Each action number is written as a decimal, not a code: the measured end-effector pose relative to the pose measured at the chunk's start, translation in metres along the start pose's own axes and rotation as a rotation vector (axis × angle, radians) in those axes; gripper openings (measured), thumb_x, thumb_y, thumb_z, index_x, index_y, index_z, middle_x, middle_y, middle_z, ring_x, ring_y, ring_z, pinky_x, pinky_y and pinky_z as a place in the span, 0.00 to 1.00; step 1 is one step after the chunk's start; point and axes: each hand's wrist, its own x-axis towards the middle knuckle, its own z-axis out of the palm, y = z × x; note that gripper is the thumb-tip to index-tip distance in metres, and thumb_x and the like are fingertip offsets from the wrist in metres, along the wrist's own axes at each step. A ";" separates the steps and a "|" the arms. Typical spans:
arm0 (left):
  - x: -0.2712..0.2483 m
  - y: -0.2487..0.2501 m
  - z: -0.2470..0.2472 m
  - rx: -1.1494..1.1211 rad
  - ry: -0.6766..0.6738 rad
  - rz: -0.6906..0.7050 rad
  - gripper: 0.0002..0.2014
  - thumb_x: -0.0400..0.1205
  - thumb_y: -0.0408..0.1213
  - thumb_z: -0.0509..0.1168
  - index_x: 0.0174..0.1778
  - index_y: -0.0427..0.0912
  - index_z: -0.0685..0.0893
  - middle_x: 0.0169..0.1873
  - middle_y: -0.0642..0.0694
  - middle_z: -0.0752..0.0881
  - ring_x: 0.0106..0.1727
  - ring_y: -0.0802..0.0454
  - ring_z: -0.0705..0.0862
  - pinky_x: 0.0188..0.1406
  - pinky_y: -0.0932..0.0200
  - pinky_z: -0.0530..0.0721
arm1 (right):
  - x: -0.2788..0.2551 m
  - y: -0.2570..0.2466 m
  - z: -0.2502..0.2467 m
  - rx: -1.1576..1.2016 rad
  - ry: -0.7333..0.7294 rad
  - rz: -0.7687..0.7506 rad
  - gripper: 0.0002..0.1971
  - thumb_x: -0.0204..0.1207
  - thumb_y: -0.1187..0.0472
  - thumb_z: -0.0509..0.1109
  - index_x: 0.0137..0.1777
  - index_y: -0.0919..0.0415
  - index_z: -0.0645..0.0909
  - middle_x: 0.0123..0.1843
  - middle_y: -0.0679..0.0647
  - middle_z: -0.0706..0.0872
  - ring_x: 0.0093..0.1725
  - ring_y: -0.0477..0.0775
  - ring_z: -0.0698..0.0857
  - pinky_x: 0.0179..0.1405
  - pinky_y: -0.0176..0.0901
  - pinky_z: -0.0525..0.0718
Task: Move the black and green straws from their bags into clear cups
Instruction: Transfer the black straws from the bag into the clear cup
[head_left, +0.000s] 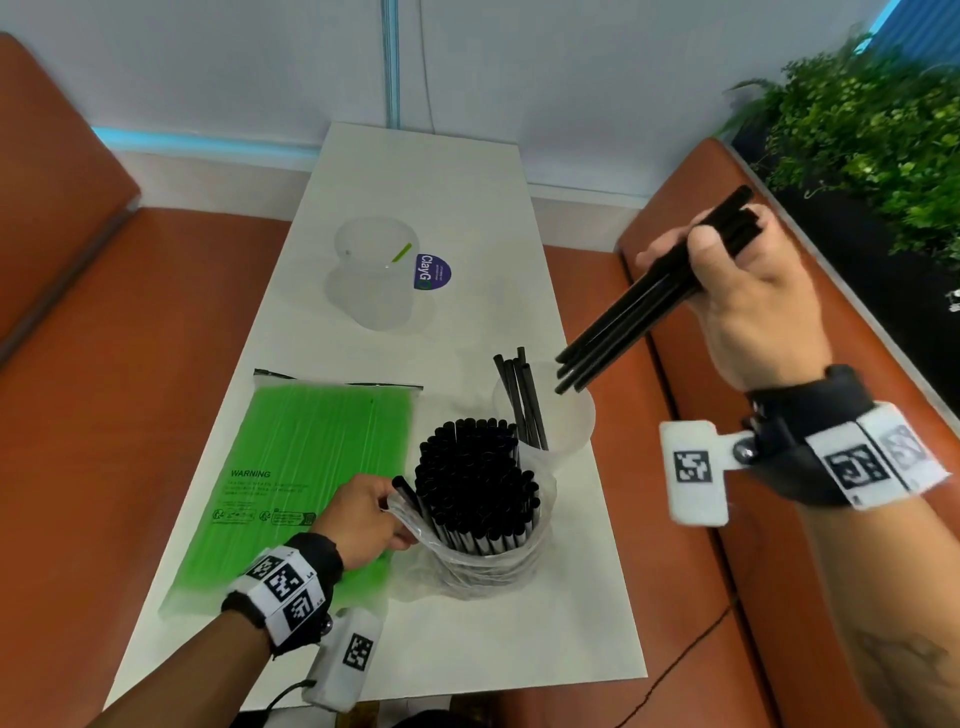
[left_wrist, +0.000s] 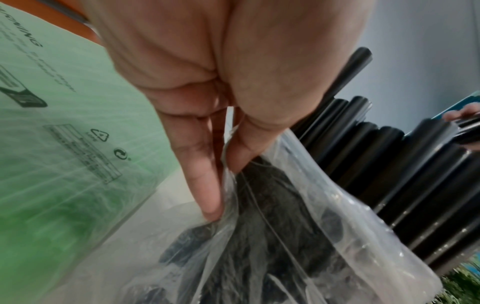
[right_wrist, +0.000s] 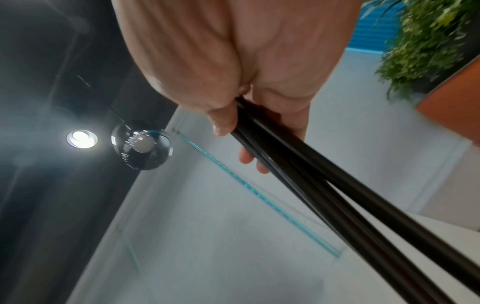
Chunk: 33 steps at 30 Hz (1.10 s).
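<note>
The left hand (head_left: 363, 514) pinches the rim of the clear bag (head_left: 483, 566) of upright black straws (head_left: 475, 483), beside the flat green-straw bag (head_left: 306, 467); the right hand (head_left: 748, 296) grips a tilted bundle of black straws (head_left: 639, 306) over a clear cup (head_left: 566, 415) holding several; farther off, another cup (head_left: 371, 260) holds one green straw (head_left: 401, 252).

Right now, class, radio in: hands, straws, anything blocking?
Left hand pinches the black straws' bag. Right hand grips black straws above near cup. Nothing blocking.
</note>
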 end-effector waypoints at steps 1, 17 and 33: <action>0.000 0.000 0.000 -0.007 -0.006 0.003 0.10 0.76 0.15 0.64 0.38 0.30 0.88 0.33 0.41 0.92 0.36 0.49 0.92 0.34 0.62 0.89 | 0.006 0.011 0.004 -0.057 0.023 0.032 0.02 0.85 0.57 0.60 0.50 0.49 0.72 0.49 0.54 0.89 0.58 0.66 0.87 0.66 0.68 0.81; -0.002 0.002 0.003 -0.016 -0.001 0.006 0.13 0.77 0.14 0.62 0.41 0.32 0.89 0.37 0.41 0.92 0.37 0.51 0.92 0.36 0.62 0.90 | -0.007 0.157 0.053 -0.705 -0.385 0.487 0.24 0.80 0.51 0.71 0.74 0.51 0.73 0.82 0.52 0.67 0.84 0.57 0.60 0.83 0.59 0.61; -0.002 0.003 0.003 -0.020 0.009 -0.002 0.10 0.75 0.14 0.64 0.40 0.29 0.88 0.37 0.37 0.92 0.37 0.48 0.92 0.37 0.59 0.91 | -0.091 0.119 0.067 -0.309 -0.506 0.426 0.27 0.77 0.70 0.73 0.73 0.51 0.76 0.60 0.47 0.83 0.62 0.44 0.81 0.56 0.23 0.78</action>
